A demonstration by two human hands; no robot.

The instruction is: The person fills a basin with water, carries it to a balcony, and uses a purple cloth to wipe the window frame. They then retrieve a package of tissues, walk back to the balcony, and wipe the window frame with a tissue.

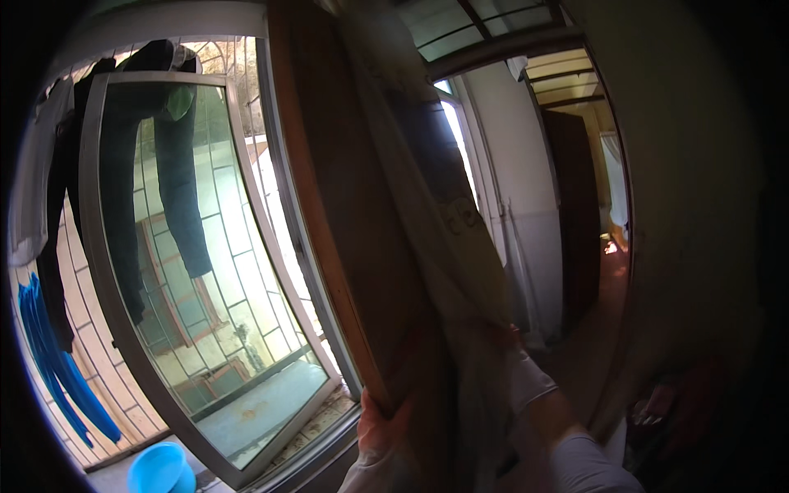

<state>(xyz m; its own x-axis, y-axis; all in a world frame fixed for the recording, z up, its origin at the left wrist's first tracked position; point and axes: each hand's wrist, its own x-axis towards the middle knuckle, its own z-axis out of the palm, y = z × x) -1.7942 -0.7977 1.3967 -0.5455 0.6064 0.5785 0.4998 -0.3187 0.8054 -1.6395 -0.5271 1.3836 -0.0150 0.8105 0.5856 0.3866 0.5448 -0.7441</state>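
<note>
A tall dark brown wooden panel (363, 203) stands upright and slightly tilted close before me. My left hand (379, 425), in what looks like a pale work glove with an orange-red palm, grips its left edge low down. Pale patterned cloth, likely a curtain (407, 185), hangs along the panel's right part. At that right side my right hand (502, 345), gloved with a white cuff, presses against the cloth and panel. Its fingers are blurred and partly hidden in shade.
Left of the panel, an aluminium-framed glass window sash (246, 185) is swung out, with barred grille behind. Dark trousers (179, 185) and blue clothing (68, 370) hang there above a blue basin (161, 468). A doorway to the right shows a dark door (576, 215).
</note>
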